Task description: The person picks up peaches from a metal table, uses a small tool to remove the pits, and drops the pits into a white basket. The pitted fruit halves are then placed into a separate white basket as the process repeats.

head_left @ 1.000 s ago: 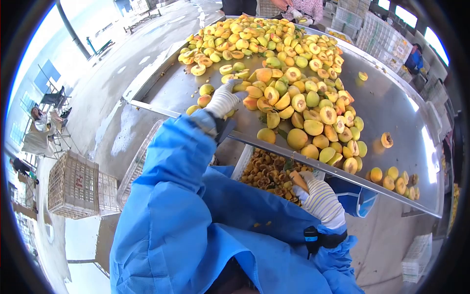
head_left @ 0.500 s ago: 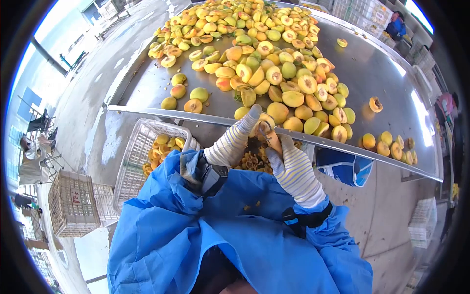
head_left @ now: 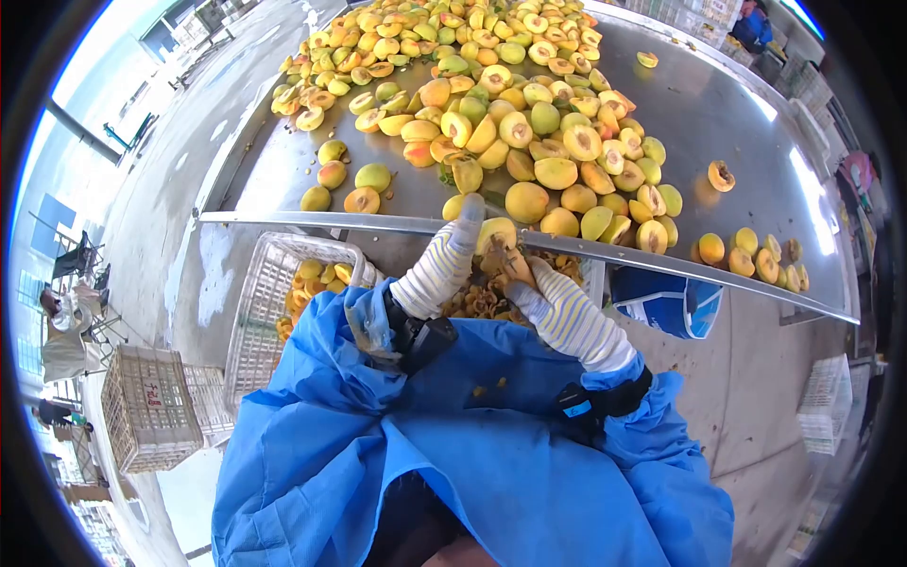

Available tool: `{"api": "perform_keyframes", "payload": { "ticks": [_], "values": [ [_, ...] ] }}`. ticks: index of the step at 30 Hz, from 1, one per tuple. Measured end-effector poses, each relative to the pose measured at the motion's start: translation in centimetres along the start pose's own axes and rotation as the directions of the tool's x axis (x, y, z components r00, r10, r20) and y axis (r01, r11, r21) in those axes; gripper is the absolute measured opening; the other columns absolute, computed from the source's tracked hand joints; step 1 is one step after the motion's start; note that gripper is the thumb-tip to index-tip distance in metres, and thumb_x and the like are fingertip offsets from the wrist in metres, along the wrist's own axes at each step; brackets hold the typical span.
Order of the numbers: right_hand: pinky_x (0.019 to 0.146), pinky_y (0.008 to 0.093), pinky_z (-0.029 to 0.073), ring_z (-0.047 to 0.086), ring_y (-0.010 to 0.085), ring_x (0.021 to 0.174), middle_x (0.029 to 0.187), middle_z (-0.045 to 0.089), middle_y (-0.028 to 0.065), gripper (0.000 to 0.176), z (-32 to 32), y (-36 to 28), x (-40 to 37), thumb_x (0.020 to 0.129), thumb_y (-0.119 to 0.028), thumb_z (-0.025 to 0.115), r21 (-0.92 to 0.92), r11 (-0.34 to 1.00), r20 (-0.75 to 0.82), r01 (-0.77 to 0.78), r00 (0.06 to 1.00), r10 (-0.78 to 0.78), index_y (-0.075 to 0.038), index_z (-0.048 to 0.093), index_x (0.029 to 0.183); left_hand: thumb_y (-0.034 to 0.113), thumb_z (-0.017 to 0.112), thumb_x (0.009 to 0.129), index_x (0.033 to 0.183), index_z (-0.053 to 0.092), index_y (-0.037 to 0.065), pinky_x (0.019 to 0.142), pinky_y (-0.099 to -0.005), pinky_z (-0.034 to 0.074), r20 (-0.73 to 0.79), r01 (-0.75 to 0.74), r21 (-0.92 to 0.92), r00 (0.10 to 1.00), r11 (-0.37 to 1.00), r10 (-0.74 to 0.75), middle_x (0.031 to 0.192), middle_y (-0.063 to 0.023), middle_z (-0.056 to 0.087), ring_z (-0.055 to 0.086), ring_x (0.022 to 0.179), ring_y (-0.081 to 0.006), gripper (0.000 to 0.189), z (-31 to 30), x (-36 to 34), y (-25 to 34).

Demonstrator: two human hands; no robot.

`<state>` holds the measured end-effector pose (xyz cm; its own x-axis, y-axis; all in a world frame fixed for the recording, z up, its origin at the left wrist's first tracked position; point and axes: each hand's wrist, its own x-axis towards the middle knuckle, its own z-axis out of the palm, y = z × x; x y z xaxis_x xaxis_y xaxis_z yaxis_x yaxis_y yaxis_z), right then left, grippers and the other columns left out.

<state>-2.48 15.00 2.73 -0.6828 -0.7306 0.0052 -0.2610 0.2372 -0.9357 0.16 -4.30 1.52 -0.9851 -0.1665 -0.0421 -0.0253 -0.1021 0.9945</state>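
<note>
My left hand (head_left: 437, 269), in a striped knit glove, grips a yellow peach half (head_left: 495, 232) just past the table's front edge. My right hand (head_left: 573, 319), gloved alike, is closed round the wooden handle of a small pitting tool (head_left: 517, 267). The tool's metal tip is against the lower side of the peach half; how deep it sits I cannot make out. Below the hands lies a heap of brownish pits and scraps (head_left: 472, 298). Many halved peaches (head_left: 555, 172) are piled on the metal table (head_left: 661, 123).
To the left, a white plastic crate (head_left: 253, 317) holds peach halves. Another crate (head_left: 151, 406) stands farther left on the concrete floor. Under the table's right side hangs or stands a blue container (head_left: 661, 300). The table has a raised metal front edge (head_left: 359, 223). Other people are in the background.
Both hands have moved slightly left in view. The pitting tool's tip has shifted from the middle of the peach half to its lower side, and the half is tilted differently.
</note>
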Motion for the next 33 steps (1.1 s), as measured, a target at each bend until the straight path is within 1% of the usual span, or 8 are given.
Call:
{"api": "perform_keyframes", "payload": {
  "ticks": [2,9,12,15,19,24,28,33],
  "values": [
    [0.075,0.0467,0.050,0.064,0.0433,0.087,0.092,0.066,0.0259,0.031,1.1,2.8,0.4,0.095,-0.023,0.060,-0.159,0.947,-0.118,0.280,0.947,-0.300,0.003,0.055,0.111,0.065,0.041,0.097,0.109,0.065,0.002,0.081,-0.0288,0.050,-0.073,-0.190,-0.114,0.981,0.975,0.182,0.091,-0.0020,0.066,0.062,0.084,-0.0128,0.069,0.8,0.7,-1.6],
    [0.065,0.0412,0.053,0.066,0.0325,0.070,0.081,0.066,0.0166,0.033,1.0,2.8,0.3,0.097,-0.027,0.060,-0.407,0.790,-0.051,0.458,0.852,-0.520,0.000,0.055,0.116,0.063,0.052,0.093,0.100,0.069,0.000,0.076,-0.0285,0.053,0.110,0.092,-0.135,0.991,0.987,-0.077,0.089,-0.0084,0.070,0.066,0.081,-0.0159,0.066,-0.6,0.5,-0.3],
    [0.045,0.0325,0.046,0.057,0.0184,0.049,0.069,0.059,0.0067,0.033,1.1,-0.8,-0.6,0.099,-0.031,0.058,0.471,0.813,0.255,-0.344,0.935,0.248,-0.004,0.055,0.119,0.063,0.051,0.093,0.098,0.070,0.000,0.072,-0.0286,0.053,-0.013,0.027,-0.107,1.000,0.994,-0.029,0.084,-0.0086,0.069,0.066,0.077,-0.0161,0.067,-0.8,0.6,-1.5],
    [0.033,0.0237,0.034,0.044,0.0060,0.039,0.063,0.051,-0.0008,0.034,2.9,-0.6,-0.4,0.100,-0.034,0.057,0.588,0.713,0.227,-0.382,0.924,0.309,-0.008,0.054,0.121,0.059,0.054,0.094,0.098,0.070,-0.001,0.068,-0.0282,0.054,-0.172,-0.090,-0.153,0.983,0.984,0.063,0.082,-0.0086,0.069,0.066,0.074,-0.0165,0.063,-0.3,0.4,-2.5],
    [0.063,0.0414,0.052,0.064,0.0333,0.067,0.078,0.065,0.0150,0.032,2.4,2.4,1.3,0.098,-0.025,0.057,-0.202,0.905,-0.087,0.374,0.914,-0.397,-0.001,0.054,0.119,0.053,0.057,0.095,0.100,0.068,-0.003,0.068,-0.0289,0.055,-0.099,0.023,-0.198,0.994,0.980,-0.043,0.083,-0.0097,0.070,0.067,0.073,-0.0165,0.057,-0.6,0.2,-0.9],
    [0.064,0.0394,0.052,0.063,0.0335,0.068,0.079,0.064,0.0147,0.032,5.6,2.4,1.4,0.098,-0.026,0.057,-0.029,0.895,-0.259,0.445,0.861,-0.437,-0.001,0.054,0.118,0.051,0.058,0.096,0.102,0.066,-0.003,0.068,-0.0295,0.055,-0.098,0.010,-0.149,0.995,0.989,-0.024,0.083,-0.0106,0.069,0.067,0.073,-0.0169,0.055,-1.8,0.2,-1.9],
    [0.038,0.0228,0.035,0.044,0.0068,0.044,0.066,0.049,-0.0028,0.030,4.0,-0.4,-0.2,0.100,-0.038,0.056,0.676,0.617,0.337,-0.403,0.914,0.227,-0.010,0.054,0.111,0.051,0.059,0.095,0.094,0.066,0.000,0.058,-0.0238,0.048,-0.201,-0.117,-0.159,0.976,0.980,0.084,0.077,-0.0051,0.066,0.060,0.064,-0.0102,0.051,-1.8,0.1,-3.2],
    [0.036,0.0248,0.036,0.044,0.0089,0.042,0.064,0.048,-0.0036,0.029,3.3,-0.3,0.1,0.101,-0.041,0.053,0.579,0.747,0.335,-0.325,0.931,0.146,-0.012,0.054,0.103,0.053,0.057,0.095,0.092,0.067,-0.001,0.059,-0.0261,0.050,-0.181,-0.059,-0.164,0.983,0.985,0.028,0.077,-0.0072,0.067,0.063,0.065,-0.0132,0.055,-1.2,-0.4,-1.1]
  ]
}}
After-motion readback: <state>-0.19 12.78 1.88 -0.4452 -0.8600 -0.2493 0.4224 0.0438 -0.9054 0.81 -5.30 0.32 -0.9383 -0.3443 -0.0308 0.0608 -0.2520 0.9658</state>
